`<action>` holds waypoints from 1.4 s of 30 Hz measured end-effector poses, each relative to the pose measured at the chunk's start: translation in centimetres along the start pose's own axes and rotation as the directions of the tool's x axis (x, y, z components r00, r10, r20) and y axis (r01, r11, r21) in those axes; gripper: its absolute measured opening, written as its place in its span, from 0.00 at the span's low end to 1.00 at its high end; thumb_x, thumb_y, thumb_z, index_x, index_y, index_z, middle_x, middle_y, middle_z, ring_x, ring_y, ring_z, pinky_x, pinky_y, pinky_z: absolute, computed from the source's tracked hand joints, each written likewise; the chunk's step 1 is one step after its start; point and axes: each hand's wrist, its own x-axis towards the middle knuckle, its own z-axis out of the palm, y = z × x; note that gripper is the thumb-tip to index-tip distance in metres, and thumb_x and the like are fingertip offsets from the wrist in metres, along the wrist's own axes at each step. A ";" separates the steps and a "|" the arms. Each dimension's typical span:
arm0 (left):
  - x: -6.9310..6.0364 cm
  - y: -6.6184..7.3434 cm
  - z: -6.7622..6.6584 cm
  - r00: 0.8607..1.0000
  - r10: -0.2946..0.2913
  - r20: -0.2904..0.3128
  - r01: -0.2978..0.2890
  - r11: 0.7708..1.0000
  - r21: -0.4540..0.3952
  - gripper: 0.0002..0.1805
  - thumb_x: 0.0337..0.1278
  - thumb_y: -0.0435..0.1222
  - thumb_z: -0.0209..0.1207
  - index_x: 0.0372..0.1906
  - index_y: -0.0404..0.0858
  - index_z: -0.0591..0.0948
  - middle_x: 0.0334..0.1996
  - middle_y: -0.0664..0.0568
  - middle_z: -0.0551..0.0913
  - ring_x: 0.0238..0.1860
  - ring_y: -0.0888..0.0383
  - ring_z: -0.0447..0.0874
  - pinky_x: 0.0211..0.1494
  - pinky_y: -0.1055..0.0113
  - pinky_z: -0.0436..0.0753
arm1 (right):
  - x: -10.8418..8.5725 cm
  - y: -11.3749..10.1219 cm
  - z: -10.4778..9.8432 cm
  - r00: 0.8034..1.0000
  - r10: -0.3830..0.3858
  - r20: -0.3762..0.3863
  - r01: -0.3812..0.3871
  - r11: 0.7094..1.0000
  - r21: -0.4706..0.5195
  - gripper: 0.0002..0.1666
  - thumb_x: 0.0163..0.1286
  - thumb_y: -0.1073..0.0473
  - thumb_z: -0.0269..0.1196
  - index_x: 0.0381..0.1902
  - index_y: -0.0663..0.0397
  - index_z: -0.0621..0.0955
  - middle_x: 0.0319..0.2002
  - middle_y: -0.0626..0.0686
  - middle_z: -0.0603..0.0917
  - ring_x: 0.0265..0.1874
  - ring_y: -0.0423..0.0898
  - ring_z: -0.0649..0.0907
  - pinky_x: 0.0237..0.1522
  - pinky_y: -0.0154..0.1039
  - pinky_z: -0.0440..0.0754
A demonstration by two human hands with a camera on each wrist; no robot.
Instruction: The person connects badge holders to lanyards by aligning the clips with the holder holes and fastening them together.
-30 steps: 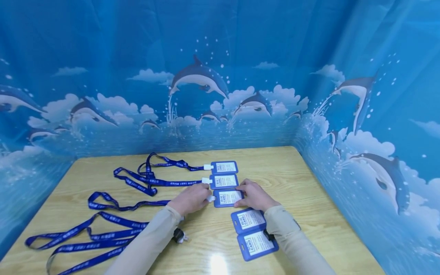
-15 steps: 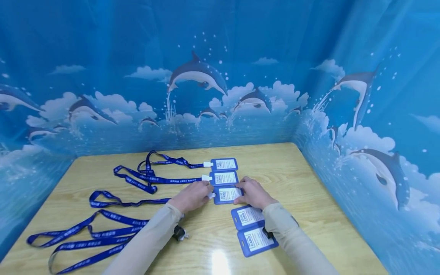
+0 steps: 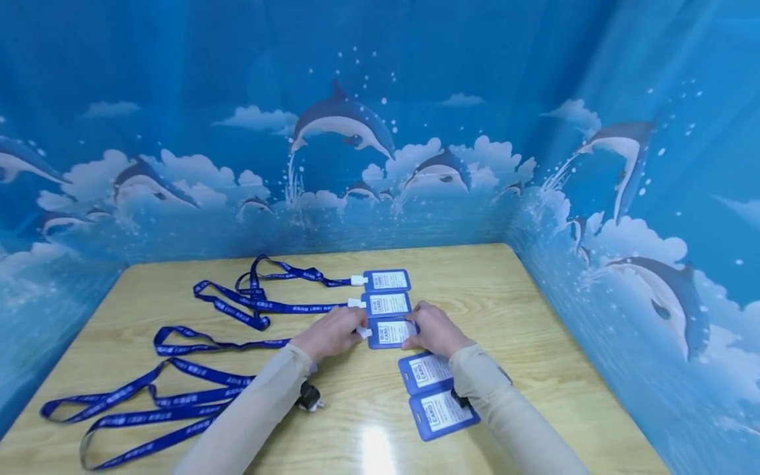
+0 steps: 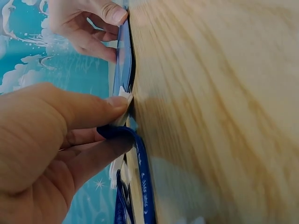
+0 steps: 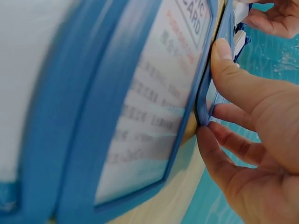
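Note:
A blue ID card holder (image 3: 390, 332) with a white card lies third from the back in a column, attached to a blue lanyard (image 3: 222, 345). At its left end my left hand (image 3: 334, 332) pinches the white clip (image 4: 122, 95) between thumb and fingers; the lanyard strap (image 4: 145, 182) runs past those fingers in the left wrist view. My right hand (image 3: 438, 331) grips the holder's right end, thumb (image 5: 224, 56) on the near edge and fingers at the far corner. Two more holders with lanyards, a middle one (image 3: 387, 304) and a back one (image 3: 387, 280), lie behind it.
Two card holders without lanyards, an upper one (image 3: 425, 373) and a lower one (image 3: 443, 414), lie by the right forearm. Loose blue lanyards (image 3: 166, 399) spread at the front left, ending in a black buckle (image 3: 309, 397) beside the left sleeve. A dolphin-print curtain (image 3: 332, 218) surrounds the wooden table (image 3: 522, 396).
The head view has shifted slightly. Both hands keep their hold on the same clip and card holder, with no clear movement across the table.

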 end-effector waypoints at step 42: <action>-8.7 -1.1 -4.4 0.907 -0.338 0.251 0.331 0.941 0.071 0.14 0.50 0.41 0.75 0.42 0.44 0.86 0.35 0.58 0.84 0.36 0.61 0.78 0.47 0.60 0.83 | -4.5 3.7 -1.0 0.992 -0.123 0.014 0.123 0.992 0.015 0.44 0.53 0.41 0.77 0.63 0.59 0.80 0.52 0.53 0.82 0.46 0.45 0.81 0.53 0.47 0.84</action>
